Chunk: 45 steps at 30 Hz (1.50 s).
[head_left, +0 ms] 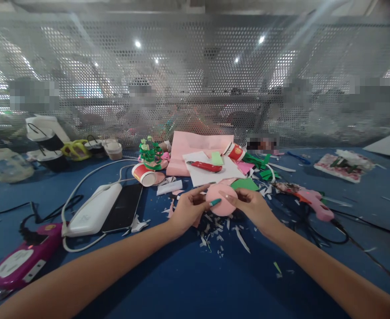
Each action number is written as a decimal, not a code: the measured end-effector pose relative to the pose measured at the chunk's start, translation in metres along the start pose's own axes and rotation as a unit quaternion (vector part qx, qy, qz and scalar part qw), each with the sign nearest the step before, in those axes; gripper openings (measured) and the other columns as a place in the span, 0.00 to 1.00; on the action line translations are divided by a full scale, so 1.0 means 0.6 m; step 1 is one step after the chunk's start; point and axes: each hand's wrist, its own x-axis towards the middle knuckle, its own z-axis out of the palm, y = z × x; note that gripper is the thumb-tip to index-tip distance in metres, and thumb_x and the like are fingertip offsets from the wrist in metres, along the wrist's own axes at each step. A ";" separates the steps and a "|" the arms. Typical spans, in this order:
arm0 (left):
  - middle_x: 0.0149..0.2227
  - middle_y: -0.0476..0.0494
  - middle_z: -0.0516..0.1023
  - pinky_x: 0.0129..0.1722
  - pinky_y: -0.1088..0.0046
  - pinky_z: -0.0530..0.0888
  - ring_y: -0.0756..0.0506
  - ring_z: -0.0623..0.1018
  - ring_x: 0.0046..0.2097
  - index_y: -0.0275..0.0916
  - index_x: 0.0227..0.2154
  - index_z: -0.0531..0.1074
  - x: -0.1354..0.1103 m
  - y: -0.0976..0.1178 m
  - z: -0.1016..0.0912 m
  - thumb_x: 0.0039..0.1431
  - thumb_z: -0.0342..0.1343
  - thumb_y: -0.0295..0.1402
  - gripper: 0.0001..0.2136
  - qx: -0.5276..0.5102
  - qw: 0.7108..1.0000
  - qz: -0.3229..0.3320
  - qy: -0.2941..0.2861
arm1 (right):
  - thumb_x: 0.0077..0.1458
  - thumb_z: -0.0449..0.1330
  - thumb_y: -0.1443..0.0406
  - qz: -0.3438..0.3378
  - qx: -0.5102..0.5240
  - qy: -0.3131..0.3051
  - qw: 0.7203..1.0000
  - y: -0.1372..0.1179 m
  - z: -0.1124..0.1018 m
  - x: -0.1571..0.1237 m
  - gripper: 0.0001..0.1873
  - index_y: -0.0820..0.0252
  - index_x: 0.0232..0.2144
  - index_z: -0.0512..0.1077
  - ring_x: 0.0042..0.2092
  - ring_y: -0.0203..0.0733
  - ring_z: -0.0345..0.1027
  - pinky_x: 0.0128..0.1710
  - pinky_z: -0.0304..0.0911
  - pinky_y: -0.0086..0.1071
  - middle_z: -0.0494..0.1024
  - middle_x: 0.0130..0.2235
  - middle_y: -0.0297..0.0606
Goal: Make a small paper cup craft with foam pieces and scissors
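Centre of the frame, and here's the pink paper disc [222, 207], its round face tipped to the camera, held above the blue table [181, 288]. The left hand [189, 207] has it clamped at the near-left edge, thumb with a teal nail laid across the face; the right hand [251, 204] pinches from the other side, thumb flat on the paper too. White paper scraps [220, 230] litter the surface just below.

Right above the hands in the frame, a red utility knife [206, 166] lies on white paper [198, 178], with a large pink sheet [185, 148] behind and a green paper piece [245, 184] beside the right hand. Two red-and-white paper cups lie tipped: one [143, 174] left of centre, another [235, 152] upper right of centre, near green paper strips [268, 173].

Over at right, a pink glue gun [316, 204]; at left, a white power bank [93, 212] next to a black smartphone [123, 208], and a magenta power strip [45, 237] lower left.
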 end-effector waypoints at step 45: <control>0.42 0.43 0.80 0.46 0.68 0.73 0.43 0.77 0.44 0.37 0.44 0.75 -0.008 0.022 0.005 0.51 0.61 0.40 0.18 0.178 0.972 0.141 0.065 | 0.34 0.71 0.55 0.012 0.072 0.006 0.997 0.002 0.021 -0.008 0.20 0.58 0.31 0.76 0.34 0.47 0.74 0.38 0.69 0.41 0.81 0.33 0.39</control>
